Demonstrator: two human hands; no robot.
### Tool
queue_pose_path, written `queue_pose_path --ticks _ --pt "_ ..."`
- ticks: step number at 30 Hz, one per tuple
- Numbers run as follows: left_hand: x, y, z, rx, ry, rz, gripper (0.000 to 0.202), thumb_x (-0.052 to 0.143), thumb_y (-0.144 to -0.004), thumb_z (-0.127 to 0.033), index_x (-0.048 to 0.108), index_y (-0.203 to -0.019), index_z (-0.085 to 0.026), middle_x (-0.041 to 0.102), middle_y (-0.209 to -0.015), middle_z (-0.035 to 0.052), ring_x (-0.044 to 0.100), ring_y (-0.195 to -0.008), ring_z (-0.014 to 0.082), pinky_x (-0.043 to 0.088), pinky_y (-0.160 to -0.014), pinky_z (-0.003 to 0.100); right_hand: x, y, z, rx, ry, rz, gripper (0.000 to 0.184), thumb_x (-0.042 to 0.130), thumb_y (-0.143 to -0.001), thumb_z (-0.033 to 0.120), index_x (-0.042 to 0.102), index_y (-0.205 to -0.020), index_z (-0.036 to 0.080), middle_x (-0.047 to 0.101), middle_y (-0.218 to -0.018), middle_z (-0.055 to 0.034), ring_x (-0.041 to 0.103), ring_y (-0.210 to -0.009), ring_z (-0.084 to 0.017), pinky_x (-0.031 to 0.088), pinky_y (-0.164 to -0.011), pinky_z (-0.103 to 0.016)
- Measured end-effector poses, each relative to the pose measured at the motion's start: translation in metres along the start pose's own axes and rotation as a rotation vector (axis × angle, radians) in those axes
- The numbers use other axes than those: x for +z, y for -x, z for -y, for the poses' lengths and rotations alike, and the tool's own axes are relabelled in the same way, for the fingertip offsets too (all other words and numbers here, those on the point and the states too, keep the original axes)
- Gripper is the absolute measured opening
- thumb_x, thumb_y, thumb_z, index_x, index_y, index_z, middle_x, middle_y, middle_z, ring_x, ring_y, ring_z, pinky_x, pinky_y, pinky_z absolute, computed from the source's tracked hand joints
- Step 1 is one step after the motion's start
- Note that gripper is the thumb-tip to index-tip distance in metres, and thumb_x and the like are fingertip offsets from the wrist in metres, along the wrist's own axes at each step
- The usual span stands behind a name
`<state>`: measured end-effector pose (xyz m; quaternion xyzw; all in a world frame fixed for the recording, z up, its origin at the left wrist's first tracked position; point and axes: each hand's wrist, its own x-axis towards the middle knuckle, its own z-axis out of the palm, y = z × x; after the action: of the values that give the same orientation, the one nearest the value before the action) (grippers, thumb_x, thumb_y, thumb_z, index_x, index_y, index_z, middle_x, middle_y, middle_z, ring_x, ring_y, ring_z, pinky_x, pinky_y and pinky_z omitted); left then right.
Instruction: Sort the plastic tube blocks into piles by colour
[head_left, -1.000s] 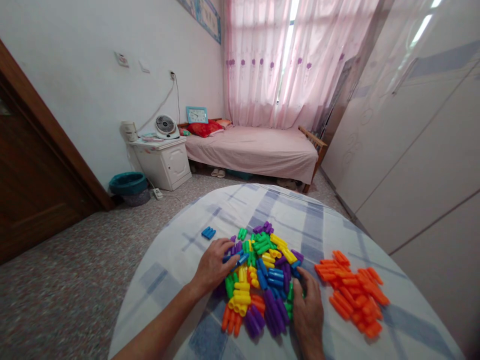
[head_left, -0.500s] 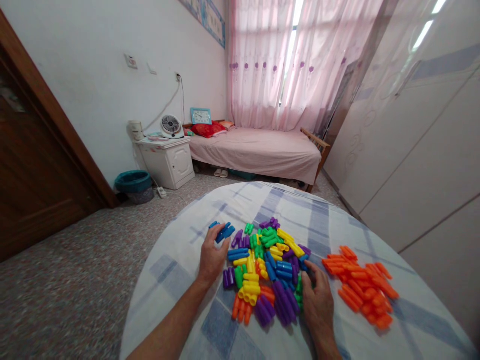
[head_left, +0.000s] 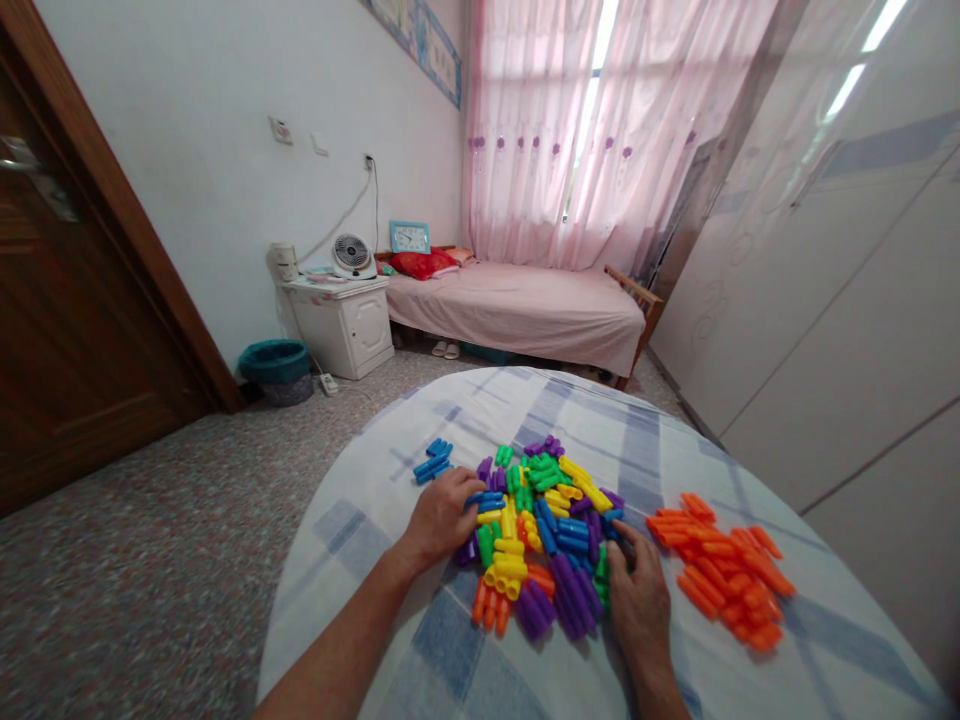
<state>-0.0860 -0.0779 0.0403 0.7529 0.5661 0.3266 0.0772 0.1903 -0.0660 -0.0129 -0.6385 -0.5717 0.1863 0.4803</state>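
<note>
A mixed pile of plastic tube-shaped pieces in yellow, green, blue, purple and orange lies on the cloth-covered table. My left hand is at the pile's left side, with thumb and fingers closed around a blue tube piece. Beyond that hand, a few loose blue pieces lie on the cloth. On the pile's right side rests my right hand, fingers apart and holding nothing visible. Its fingertips are beside a blue piece and green pieces.
A separate heap of orange pieces lies to the right of my right hand. Past the table stand a bed, a white cabinet with a fan, and a bin. A pale wardrobe lines the right.
My left hand has moved right and slightly nearer, from the loose blue pieces, now left on the cloth, to a blue piece in the pile. My right hand has barely moved.
</note>
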Motion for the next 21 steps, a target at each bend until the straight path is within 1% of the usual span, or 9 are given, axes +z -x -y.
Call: queue_pose_path --ticks 1,3,7,10,13,16,19,21 --pt "-0.001 0.002 -0.002 0.003 -0.007 0.058 0.034 0.052 -0.072 -0.012 0.064 -0.102 -0.023 0.062 -0.103 0.0054 0.055 -0.1 0.0207 0.043 -0.091 0.033 0.0 0.0 0.0 0.0 0.002 0.0 0.046 0.044 -0.075 0.044 0.06 -0.107 0.015 0.059 -0.11 -0.0105 0.053 -0.099 -0.026 0.038 -0.089 -0.041" --pt "-0.001 0.004 -0.001 -0.024 -0.016 0.104 0.035 0.054 -0.071 -0.014 0.064 -0.103 -0.023 0.063 -0.102 0.0054 0.055 -0.099 0.0215 0.043 -0.09 0.034 0.0 0.0 0.0 -0.002 0.009 0.0 0.045 0.043 -0.076 0.044 0.06 -0.107 0.016 0.059 -0.109 -0.0102 0.054 -0.099 -0.026 0.038 -0.089 -0.04" --pt "0.001 0.004 0.009 -0.107 0.025 0.117 0.032 0.055 -0.072 -0.019 0.064 -0.103 -0.022 0.065 -0.101 0.0051 0.056 -0.098 0.0219 0.042 -0.091 0.034 0.0 -0.001 0.0 -0.023 0.003 -0.001 0.045 0.044 -0.075 0.045 0.061 -0.105 0.016 0.06 -0.107 -0.0095 0.053 -0.1 -0.026 0.039 -0.089 -0.039" --pt "0.004 0.004 0.012 -0.148 0.098 0.085 0.033 0.057 -0.071 -0.019 0.064 -0.103 -0.022 0.065 -0.101 0.0043 0.058 -0.097 0.0212 0.043 -0.089 0.033 0.0 -0.002 0.0 -0.036 0.005 -0.006 0.044 0.045 -0.074 0.045 0.061 -0.104 0.016 0.061 -0.105 -0.0089 0.053 -0.1 -0.026 0.039 -0.089 -0.039" --pt "0.005 0.002 0.009 -0.148 0.149 -0.009 0.034 0.057 -0.071 -0.018 0.063 -0.104 -0.021 0.065 -0.102 0.0042 0.058 -0.095 0.0202 0.045 -0.088 0.032 0.0 -0.002 -0.001 -0.03 0.011 -0.003 0.044 0.045 -0.074 0.045 0.061 -0.103 0.016 0.061 -0.105 -0.0092 0.054 -0.098 -0.025 0.039 -0.088 -0.039" --pt "0.001 -0.001 0.011 -0.158 0.147 -0.176 0.03 0.055 -0.074 -0.018 0.062 -0.103 -0.021 0.064 -0.102 0.0038 0.058 -0.096 0.0184 0.046 -0.087 0.03 0.0 -0.002 -0.002 -0.031 0.022 0.006 0.045 0.044 -0.075 0.045 0.061 -0.104 0.016 0.06 -0.106 -0.0098 0.054 -0.099 -0.026 0.039 -0.089 -0.04" --pt "-0.007 -0.004 0.022 -0.214 0.025 -0.369 0.025 0.053 -0.079 -0.022 0.061 -0.103 -0.022 0.062 -0.103 0.0038 0.056 -0.099 0.0185 0.045 -0.089 0.031 0.0 -0.002 -0.001 -0.025 0.028 0.008 0.046 0.043 -0.075 0.045 0.06 -0.106 0.016 0.06 -0.107 -0.0101 0.053 -0.1 -0.026 0.039 -0.089 -0.039" --pt "-0.01 -0.005 0.036 -0.273 -0.095 -0.436 0.024 0.053 -0.081 -0.025 0.06 -0.103 -0.022 0.061 -0.103 0.0046 0.055 -0.101 0.0201 0.044 -0.092 0.033 0.0 -0.002 0.0 -0.024 0.023 0.009 0.045 0.044 -0.075 0.044 0.061 -0.106 0.016 0.06 -0.107 -0.0094 0.053 -0.101 -0.026 0.039 -0.089 -0.039"
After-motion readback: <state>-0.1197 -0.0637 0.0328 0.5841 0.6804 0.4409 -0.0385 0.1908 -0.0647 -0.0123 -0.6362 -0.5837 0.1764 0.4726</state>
